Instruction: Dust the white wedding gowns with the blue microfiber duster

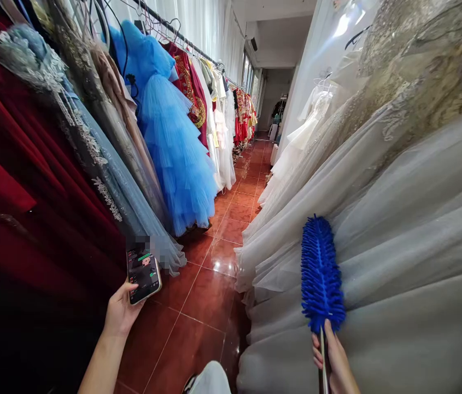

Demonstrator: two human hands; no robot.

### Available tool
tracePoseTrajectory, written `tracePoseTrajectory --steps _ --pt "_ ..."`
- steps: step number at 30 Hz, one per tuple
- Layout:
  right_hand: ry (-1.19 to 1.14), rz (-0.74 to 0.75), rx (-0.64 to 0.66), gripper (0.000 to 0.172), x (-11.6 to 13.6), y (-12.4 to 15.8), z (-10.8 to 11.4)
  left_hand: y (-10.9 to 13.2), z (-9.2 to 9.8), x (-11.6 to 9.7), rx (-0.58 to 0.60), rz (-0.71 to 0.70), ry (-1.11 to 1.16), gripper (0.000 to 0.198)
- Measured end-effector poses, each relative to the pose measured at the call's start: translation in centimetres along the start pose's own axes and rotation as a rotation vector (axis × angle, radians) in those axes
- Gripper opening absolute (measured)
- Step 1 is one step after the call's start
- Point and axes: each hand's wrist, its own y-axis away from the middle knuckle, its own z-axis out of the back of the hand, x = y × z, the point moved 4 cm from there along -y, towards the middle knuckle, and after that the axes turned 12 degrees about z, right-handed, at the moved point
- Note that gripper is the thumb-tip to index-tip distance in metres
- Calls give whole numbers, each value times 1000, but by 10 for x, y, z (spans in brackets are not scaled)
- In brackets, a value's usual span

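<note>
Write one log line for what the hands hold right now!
left hand: holds phone | right hand: grips blue duster against pale gowns | floor: red tiles

Both forearms are seen bare, with no sleeve reaching the wrists. The left hand (121,313) and the right hand (336,361) are left ungloved, and no ring, watch or bracelet can be made out. A rounded patch of white clothing (211,379) is seen at the bottom edge.
</note>
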Motion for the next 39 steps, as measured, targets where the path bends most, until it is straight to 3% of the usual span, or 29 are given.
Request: tracePoseTrajectory --steps 2,5,8,10,12,15,18,21,23,25,28,33,36,39 --pt "14 -11 12 64 8 6 -7 -7 10 -1 6 42 64 33" --pt "97 54 23 60 25 6 -19 -25 25 0 102 92 152 37" --pt "219 210 -7 57 42 -11 -32 -51 34 -2 231 99 217 38" --pt "282 254 -65 56 36 -32 -37 -68 36 -5 325 120 239 37" --pt "328 215 -129 55 12 -53 -38 -83 35 -11 424 161 247 38" --pt "423 81 -146 51 -50 -70 -36 -100 29 -20 566 240 221 40" --pt "428 -59 -113 48 -110 -64 -43 -109 16 -24 705 314 201 43" --pt "377 -163 -99 45 -137 -46 -62 -113 -3 -22 854 349 294 50" --pt "355 -177 -100 44 -135 -38 -76 -117 -15 -18 896 347 346 54" --pt "338 -172 -120 44 -124 -35 -85 -125 -27 -15 863 306 345 56" --pt "314 -164 -166 43 -109 -34 -91 -143 -43 -15 799 287 304 62" --pt "326 -158 -216 44 -100 -27 -101 -175 -64 -25 799 337 255 62" --pt "357 -77 -222 50 -81 -20 -106 -193 -68 -26 754 359 167 64" --pt "473 123 -301 55 -37 -20 -91 -206 -66 -24 670 313 18 71"
